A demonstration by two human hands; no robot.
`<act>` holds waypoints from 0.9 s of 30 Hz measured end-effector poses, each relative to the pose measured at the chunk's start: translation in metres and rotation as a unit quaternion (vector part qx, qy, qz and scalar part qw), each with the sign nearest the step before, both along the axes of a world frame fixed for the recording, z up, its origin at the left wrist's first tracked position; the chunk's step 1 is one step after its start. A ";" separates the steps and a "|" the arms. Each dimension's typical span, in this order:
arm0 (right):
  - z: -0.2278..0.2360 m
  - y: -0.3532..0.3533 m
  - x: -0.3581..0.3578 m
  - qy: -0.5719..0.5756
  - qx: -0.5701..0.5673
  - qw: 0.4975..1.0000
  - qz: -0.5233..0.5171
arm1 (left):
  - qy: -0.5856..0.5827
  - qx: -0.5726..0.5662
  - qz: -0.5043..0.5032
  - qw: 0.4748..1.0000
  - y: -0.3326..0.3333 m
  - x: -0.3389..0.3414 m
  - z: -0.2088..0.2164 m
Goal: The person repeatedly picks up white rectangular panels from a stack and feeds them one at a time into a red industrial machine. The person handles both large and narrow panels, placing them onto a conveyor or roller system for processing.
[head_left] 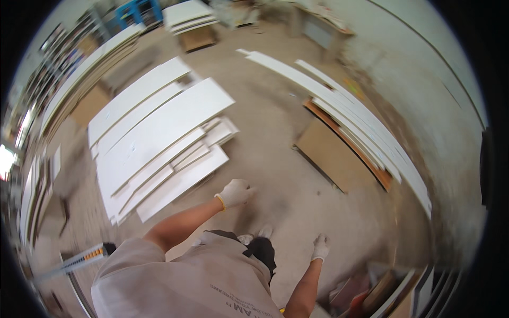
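Note:
My left hand (236,193), in a white knit glove with a yellow cuff edge, hangs out in front of my body. Its fingers are loosely bent and a little apart, slightly smeared, with nothing visible in them. Just to its left lies a stack of white panels (164,127) of differing lengths. My right hand (320,247), gloved the same way, is low at my right side. The fingers there curl inward and hold nothing that I can see. It touches nothing, and a brown board (326,153) leans ahead of it.
Long white strips (366,122) rest above the brown board along the right wall (440,100). More white panels (190,13) sit on a low stack at the back. A table (323,24) stands far right. Offcuts (371,294) crowd the lower right; a metal rail (79,258) lies lower left.

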State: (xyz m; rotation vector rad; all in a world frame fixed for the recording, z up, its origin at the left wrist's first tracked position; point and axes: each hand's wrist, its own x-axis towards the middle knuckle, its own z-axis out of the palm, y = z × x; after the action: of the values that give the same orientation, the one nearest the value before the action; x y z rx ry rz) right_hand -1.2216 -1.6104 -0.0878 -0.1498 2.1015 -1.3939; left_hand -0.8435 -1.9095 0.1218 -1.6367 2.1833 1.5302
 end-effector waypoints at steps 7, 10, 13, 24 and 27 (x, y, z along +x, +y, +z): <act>-0.071 -0.236 -0.024 0.023 0.171 0.926 0.337 | -0.020 0.069 0.320 0.945 -0.024 0.082 -0.052; -0.024 -0.400 0.027 0.173 0.308 0.789 0.503 | -0.034 0.142 0.393 0.908 -0.033 0.072 -0.068; 0.054 -0.559 0.107 0.166 0.087 0.779 0.598 | -0.034 0.158 0.418 0.894 -0.049 0.038 -0.071; 0.071 -0.735 0.272 -0.016 -0.080 0.691 0.718 | 0.102 0.043 0.544 0.832 -0.118 -0.024 -0.107; 0.078 -0.663 0.237 0.182 -0.114 0.654 0.725 | 0.253 0.125 0.698 0.658 -0.121 -0.014 -0.115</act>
State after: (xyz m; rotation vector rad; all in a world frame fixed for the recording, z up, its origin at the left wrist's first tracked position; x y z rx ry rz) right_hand -0.9844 -2.2735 -0.0094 -1.8535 1.1811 -0.5102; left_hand -0.8572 -2.0304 0.0071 -3.2203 0.1551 2.4863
